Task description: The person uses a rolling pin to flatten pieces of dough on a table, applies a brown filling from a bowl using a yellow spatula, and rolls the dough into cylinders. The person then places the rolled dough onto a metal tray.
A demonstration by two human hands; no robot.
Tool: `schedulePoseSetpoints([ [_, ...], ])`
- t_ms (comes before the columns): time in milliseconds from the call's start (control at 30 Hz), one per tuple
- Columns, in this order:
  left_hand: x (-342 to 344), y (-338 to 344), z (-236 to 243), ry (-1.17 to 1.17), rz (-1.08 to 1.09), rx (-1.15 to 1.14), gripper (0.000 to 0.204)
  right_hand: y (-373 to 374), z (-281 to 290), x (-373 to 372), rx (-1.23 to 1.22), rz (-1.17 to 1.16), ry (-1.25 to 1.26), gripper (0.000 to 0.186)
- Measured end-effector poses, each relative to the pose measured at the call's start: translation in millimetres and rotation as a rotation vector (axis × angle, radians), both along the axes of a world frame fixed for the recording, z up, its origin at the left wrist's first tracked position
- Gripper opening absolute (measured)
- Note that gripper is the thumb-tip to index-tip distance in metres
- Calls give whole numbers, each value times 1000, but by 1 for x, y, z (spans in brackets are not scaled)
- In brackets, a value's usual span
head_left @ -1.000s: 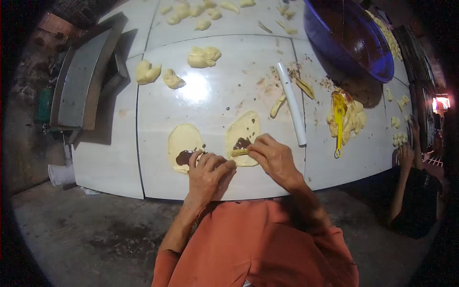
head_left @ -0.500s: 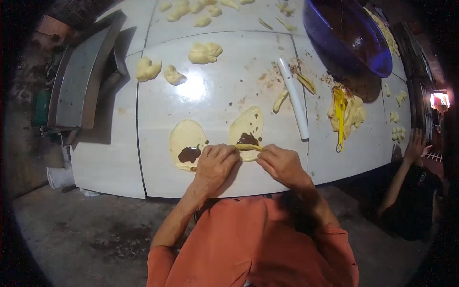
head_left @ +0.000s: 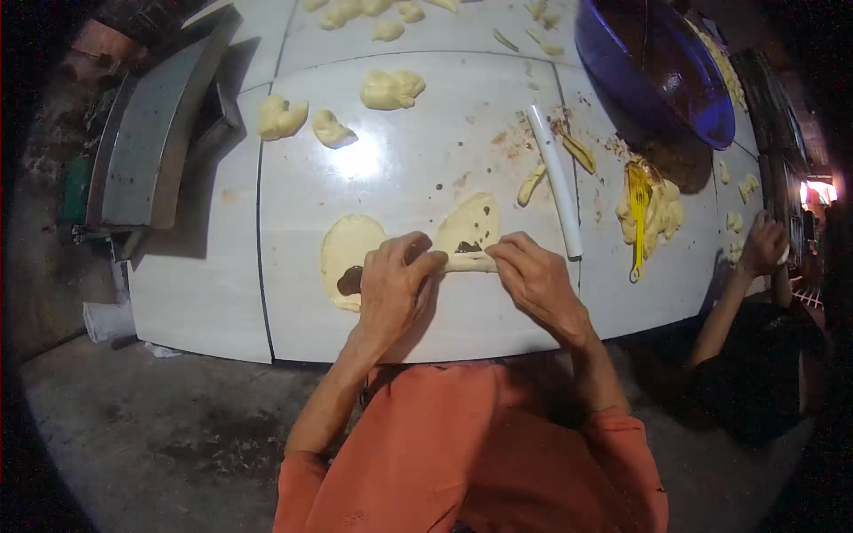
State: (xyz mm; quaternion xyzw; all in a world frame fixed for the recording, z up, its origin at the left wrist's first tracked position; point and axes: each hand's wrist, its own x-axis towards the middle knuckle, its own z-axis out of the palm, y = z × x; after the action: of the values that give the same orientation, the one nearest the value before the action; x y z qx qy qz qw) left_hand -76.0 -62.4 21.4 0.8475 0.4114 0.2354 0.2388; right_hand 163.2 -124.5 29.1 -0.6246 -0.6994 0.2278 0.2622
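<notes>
A flattened piece of dough (head_left: 468, 218) with chocolate-brown filling and drops lies on the white tiled table. Its near edge is folded into a roll, pinched at the left end by my left hand (head_left: 396, 282) and at the right end by my right hand (head_left: 538, 282). Whatever the roll wraps is hidden now. To the left, partly behind my left hand, is a second flat dough oval (head_left: 349, 238) with a pool of the same dark filling. A white rolling pin (head_left: 554, 182) lies beyond my right hand, with yellow-brown strips (head_left: 531, 186) like banana slices beside it.
Dough lumps (head_left: 393, 90) lie farther back. A yellow slotted utensil (head_left: 638, 209) rests on more pale pieces at right, near a big blue basin (head_left: 711, 120) of brown stuff. Metal trays (head_left: 142, 142) stand at left. A co-worker's hand (head_left: 764, 245) is at the far right.
The near dough edge has been folded over the yellow-brown strip, which no longer shows. Both my hands moved slightly up and to the right. The co-worker's hand has moved over the table edge.
</notes>
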Motion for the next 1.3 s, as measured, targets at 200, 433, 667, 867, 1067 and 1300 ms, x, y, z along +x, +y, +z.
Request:
schedulePoseSetpoints([
  [200, -4, 3, 6, 61, -144, 43, 30, 0, 3, 1, 115, 179, -176, 26],
  [433, 4, 22, -1, 10, -154, 36, 15, 14, -4, 12, -70, 155, -80, 15],
  [667, 10, 16, 3, -50, -29, -101, 16, 21, -3, -4, 10, -88, -212, 21],
  [867, 11, 22, 5, 1, -169, 4, 20, 13, -15, 7, 185, 169, -211, 24],
  [1067, 8, 28, -11, -44, -81, 33, 19, 23, -10, 1, 27, 15, -98, 13],
  [1300, 8, 31, -1, 51, -193, 73, 22, 17, -16, 2, 184, 20, -219, 16],
])
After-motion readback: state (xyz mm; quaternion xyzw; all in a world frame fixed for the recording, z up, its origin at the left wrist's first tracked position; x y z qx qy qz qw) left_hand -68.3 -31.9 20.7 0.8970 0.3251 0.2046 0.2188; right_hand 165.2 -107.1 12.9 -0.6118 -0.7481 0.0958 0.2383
